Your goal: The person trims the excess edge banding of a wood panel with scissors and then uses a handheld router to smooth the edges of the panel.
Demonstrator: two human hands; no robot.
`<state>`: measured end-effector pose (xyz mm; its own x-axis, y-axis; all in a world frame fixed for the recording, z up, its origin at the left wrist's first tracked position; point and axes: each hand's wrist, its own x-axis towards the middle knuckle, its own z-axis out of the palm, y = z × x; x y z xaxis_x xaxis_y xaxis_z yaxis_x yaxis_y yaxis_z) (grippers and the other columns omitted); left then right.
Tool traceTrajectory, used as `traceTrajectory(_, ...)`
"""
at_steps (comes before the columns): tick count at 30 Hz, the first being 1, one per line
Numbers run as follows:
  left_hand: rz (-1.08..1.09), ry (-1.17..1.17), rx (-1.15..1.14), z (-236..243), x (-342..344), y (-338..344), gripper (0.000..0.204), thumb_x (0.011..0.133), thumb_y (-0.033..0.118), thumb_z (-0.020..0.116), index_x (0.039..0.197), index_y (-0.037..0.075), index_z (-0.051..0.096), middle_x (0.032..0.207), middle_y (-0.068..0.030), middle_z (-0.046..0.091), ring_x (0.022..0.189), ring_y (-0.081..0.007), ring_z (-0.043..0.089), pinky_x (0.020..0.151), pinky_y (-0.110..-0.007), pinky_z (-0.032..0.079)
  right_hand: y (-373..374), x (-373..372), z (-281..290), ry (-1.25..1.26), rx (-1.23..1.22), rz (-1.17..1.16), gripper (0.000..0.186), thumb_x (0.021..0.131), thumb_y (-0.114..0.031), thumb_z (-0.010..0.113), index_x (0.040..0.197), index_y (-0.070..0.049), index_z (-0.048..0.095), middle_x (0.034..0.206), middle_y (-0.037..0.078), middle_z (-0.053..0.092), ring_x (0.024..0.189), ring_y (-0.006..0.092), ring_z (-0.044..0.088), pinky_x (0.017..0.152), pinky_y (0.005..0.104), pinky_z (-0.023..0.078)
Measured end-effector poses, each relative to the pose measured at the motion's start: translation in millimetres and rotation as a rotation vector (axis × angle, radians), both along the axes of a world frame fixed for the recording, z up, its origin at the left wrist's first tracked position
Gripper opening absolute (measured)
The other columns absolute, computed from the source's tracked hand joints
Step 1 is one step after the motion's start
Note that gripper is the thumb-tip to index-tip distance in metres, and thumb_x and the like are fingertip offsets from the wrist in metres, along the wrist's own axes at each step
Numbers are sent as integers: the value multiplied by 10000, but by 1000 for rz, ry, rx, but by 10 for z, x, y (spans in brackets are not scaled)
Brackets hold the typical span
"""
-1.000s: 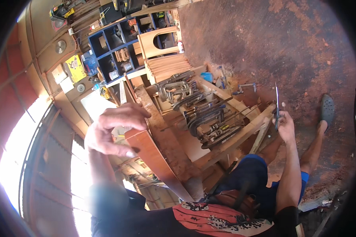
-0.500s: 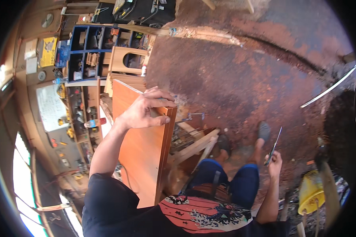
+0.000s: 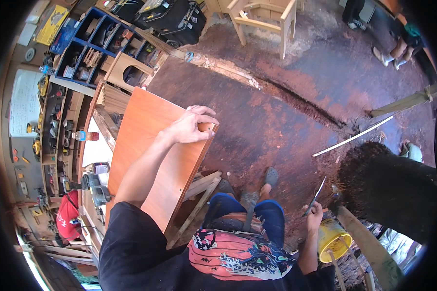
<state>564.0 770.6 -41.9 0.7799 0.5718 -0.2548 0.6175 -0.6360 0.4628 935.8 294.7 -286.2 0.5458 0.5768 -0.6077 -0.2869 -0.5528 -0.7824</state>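
My left hand (image 3: 192,127) grips the far right corner of an orange-brown wooden board (image 3: 143,128), fingers curled over its edge. The board slants beside my left arm, and small dark holes show along its near edge. Low at my right side, my right hand (image 3: 314,216) is closed around the dark handle of a thin-bladed hand tool (image 3: 319,188). Its narrow, pale blade points up and away, apart from the board. I cannot make out the tool's exact kind.
Wooden trestle legs (image 3: 202,191) stand under the board. A yellow bucket (image 3: 329,242) and a post (image 3: 359,228) are at my right. Blue shelving (image 3: 90,43) and a cluttered workbench lie to the left. Farther off are a wooden frame (image 3: 262,22) and another person's legs (image 3: 398,51).
My view has swung to the right. The board is tilted flatter, showing more of its broad face. Both hands keep their holds.
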Motion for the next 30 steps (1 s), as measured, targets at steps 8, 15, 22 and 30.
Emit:
traceTrajectory(8,753,-763,-418,617,-354,-1519,788,919,281,778,1552,-2,403,1502,-198,539,1465,-319,453,1182,-467,392,1510,-1036,1624,-12,468,334,442,905,37,700,1341,56,634,987,120,769,857,144,719,771,284,577)
traceTrajectory(15,1301,-1129,-266,499,-617,-3443,584,1050,209,634,1529,-37,410,1393,-142,592,1215,-173,602,1013,-332,519,1865,-2975,2841,-244,952,1266,330,813,-9,807,1132,12,721,927,131,715,707,185,702,621,317,571)
traceTrajectory(22,1808,-1130,140,570,-1974,-4840,466,1040,172,650,1441,-43,553,1068,-27,691,971,-95,640,814,-274,542,1231,-4465,2871,4,1080,1811,306,862,-92,795,1135,23,719,1005,163,728,799,245,729,716,346,594)
traceTrajectory(30,2295,-244,526,-36,-4336,-6067,517,894,257,701,1327,-8,609,1100,-242,632,1021,-412,638,921,-515,519,609,-5600,2241,-51,587,1846,330,916,-71,760,1211,61,695,991,129,748,809,152,693,713,283,578)
